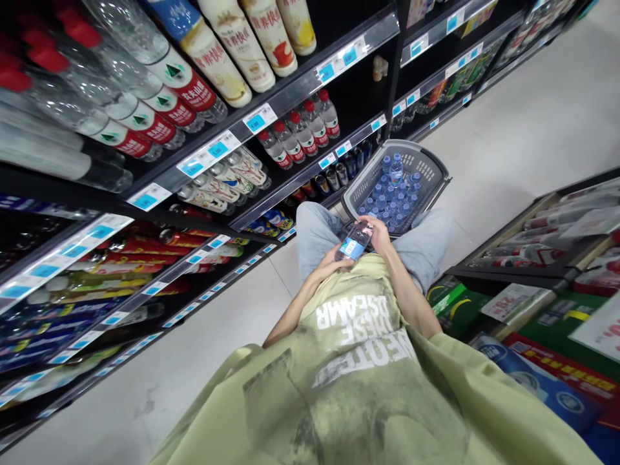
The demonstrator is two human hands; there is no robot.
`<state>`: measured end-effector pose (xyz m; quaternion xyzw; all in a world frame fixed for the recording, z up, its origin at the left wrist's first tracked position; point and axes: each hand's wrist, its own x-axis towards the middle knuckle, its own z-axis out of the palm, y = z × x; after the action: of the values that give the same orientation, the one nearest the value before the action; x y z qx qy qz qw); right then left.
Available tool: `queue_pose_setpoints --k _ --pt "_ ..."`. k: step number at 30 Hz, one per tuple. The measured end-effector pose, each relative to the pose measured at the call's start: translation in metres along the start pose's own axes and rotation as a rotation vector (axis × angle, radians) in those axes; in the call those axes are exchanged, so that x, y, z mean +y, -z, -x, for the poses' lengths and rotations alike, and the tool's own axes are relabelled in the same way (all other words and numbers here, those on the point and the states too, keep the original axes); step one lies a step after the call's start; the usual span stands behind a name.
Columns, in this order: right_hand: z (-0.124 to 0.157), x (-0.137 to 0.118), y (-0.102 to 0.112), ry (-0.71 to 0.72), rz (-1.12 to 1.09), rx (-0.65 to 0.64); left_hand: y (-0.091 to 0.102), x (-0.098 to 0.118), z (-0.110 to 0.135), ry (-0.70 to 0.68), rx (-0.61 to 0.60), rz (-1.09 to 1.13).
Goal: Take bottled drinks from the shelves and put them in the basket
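Close to my lap I hold one clear plastic water bottle (354, 243) with a blue label, tilted between both hands. My left hand (333, 263) is closed round its lower end. Around its upper end are the fingers of my right hand (378, 234), which hide its cap. Just beyond my knees stands a grey shopping basket (429, 161). Several small water bottles (387, 197) with blue caps fill much of it; most stand upright, and one (396, 169) rises above the others.
Shelves (290, 77) of drinks run along the left, holding red-capped water bottles (300, 135) and cans (334, 175). At the right are stacked drink cartons (533, 381) and a rack of bottles (542, 239). Pale floor (513, 123) lies between them.
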<state>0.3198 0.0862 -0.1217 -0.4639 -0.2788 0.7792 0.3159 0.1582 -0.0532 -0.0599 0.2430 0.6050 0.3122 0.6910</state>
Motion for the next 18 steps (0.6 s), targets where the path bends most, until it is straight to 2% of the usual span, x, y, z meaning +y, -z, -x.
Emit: queue_pose_setpoints --k 3,7,14,18 --pt "0.002 -0.002 -0.002 -0.016 -0.008 -0.049 0.001 -0.001 0.003 0.042 -0.07 0.116" --pt "0.003 -0.003 -0.003 -0.03 0.001 -0.068 0.003 -0.004 0.003 0.057 -0.135 0.102" --pt "0.004 -0.004 -0.002 -0.027 -0.024 -0.066 0.004 -0.014 -0.006 0.068 -0.124 0.091" --pt "0.004 -0.004 -0.003 -0.02 -0.034 -0.064 0.001 -0.018 -0.012 0.066 -0.071 0.107"
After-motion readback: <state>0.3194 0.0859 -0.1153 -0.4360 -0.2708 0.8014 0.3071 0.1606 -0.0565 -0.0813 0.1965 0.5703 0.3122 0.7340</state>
